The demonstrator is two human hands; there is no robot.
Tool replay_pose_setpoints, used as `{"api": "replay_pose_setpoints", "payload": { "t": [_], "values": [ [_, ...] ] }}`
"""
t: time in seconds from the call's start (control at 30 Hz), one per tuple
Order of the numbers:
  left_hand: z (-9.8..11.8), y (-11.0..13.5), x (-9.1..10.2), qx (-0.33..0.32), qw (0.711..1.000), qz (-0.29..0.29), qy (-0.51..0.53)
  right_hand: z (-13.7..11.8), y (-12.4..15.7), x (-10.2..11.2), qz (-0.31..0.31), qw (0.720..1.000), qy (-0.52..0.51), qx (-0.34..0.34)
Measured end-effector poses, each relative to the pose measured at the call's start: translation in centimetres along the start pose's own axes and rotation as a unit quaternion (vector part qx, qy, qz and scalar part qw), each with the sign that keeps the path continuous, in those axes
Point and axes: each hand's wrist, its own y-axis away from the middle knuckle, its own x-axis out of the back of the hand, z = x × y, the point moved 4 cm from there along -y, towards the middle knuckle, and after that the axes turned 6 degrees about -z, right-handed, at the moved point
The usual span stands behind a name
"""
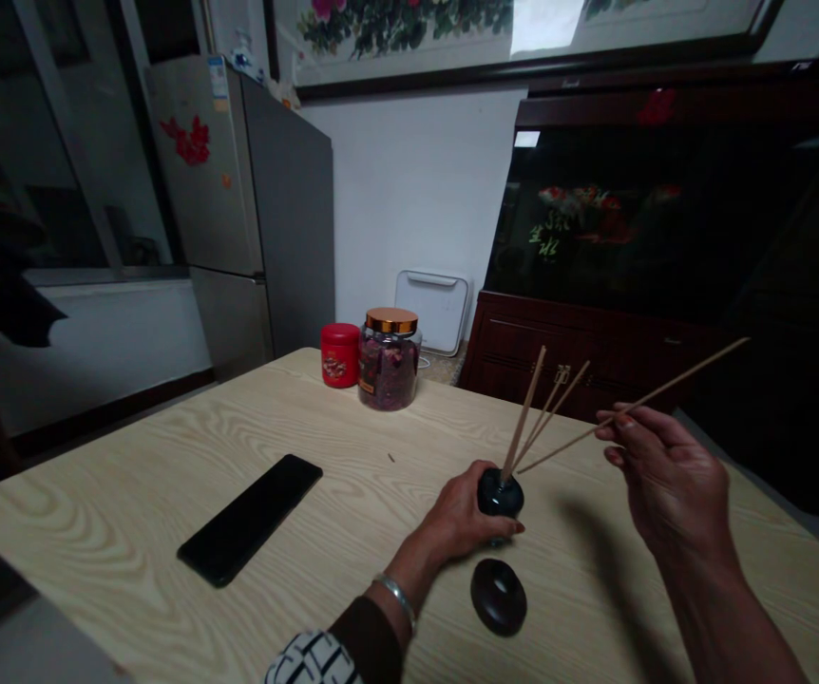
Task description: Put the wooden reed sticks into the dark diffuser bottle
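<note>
A small dark glass diffuser bottle (501, 496) stands on the wood-grain table, and my left hand (463, 513) is wrapped round it. Several thin reed sticks (527, 418) fan upward from its narrow mouth. My right hand (656, 456), raised to the right of the bottle, pinches one long reed stick (695, 373) between thumb and fingers. That stick slants down to the left, its lower tip close to the bottle's mouth; whether it touches cannot be made out. Just in front of the bottle lies a round dark brown lid (499, 596) with a shiny spot on top.
A black phone (251, 518) lies on the left of the table (131, 475). Toward the back edge stand a red canister (340, 356) and a clear jar (389, 366) with a copper-coloured lid. Beyond are a fridge (288, 209) and a fish tank (609, 218).
</note>
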Motion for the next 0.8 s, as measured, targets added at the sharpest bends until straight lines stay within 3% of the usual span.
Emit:
{"api": "replay_pose_setpoints", "payload": {
  "t": [0.33, 0.63, 0.8],
  "values": [
    [0.1, 0.0, 0.0, -0.003, 1.000, 0.000, 0.000, 0.9, 1.3, -2.4, -0.099, 0.988, 0.119, 0.018],
    [0.5, 0.1, 0.2, -0.011, 1.000, -0.003, -0.016, 4.7, 2.5, -4.1, -0.257, 0.935, 0.244, -0.025],
    [0.4, 0.0, 0.2, -0.011, 1.000, 0.000, -0.024, 5.9, 2.4, -3.7, -0.279, 0.923, 0.261, -0.047]
  ]
}}
